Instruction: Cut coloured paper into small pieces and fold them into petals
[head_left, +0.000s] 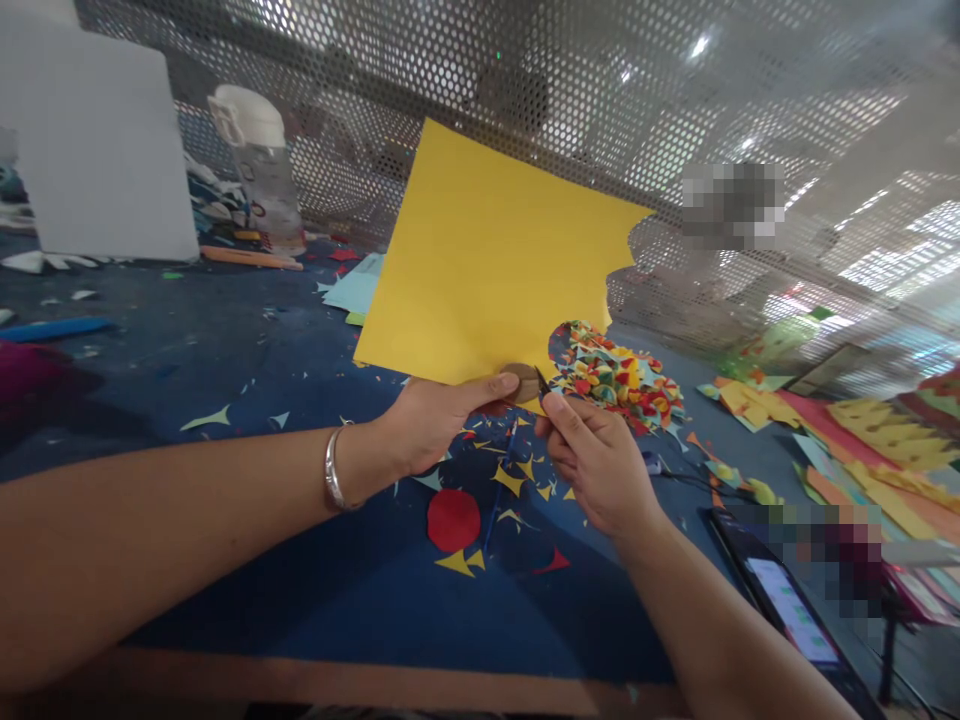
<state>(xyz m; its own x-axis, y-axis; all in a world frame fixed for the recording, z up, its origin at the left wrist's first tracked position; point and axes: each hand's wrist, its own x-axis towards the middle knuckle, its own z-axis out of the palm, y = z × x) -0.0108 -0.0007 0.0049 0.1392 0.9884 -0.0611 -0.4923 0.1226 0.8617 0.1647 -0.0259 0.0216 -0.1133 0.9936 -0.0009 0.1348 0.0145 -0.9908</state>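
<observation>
My left hand (442,415), with a silver bracelet at the wrist, is closed on the lower edge of a yellow paper sheet (487,250). Its thumb presses a round brown disc (523,383) onto the sheet. The right edge of the paper is cut into curved bites. At the disc's right side, my right hand (596,455) pinches a thin, dark-tipped tool (543,381); most of it is hidden in the fingers. Below the hands lie a red paper circle (454,520), yellow scraps (508,480) and a thin blue stick (495,500).
A heap of small coloured paper pieces (622,375) lies behind my right hand. A phone (787,600) is at right, near coloured paper cut-outs (885,435). At left stand a water bottle (262,170) and a white board (105,150). Perforated metal (337,120) rises behind the blue table (300,590).
</observation>
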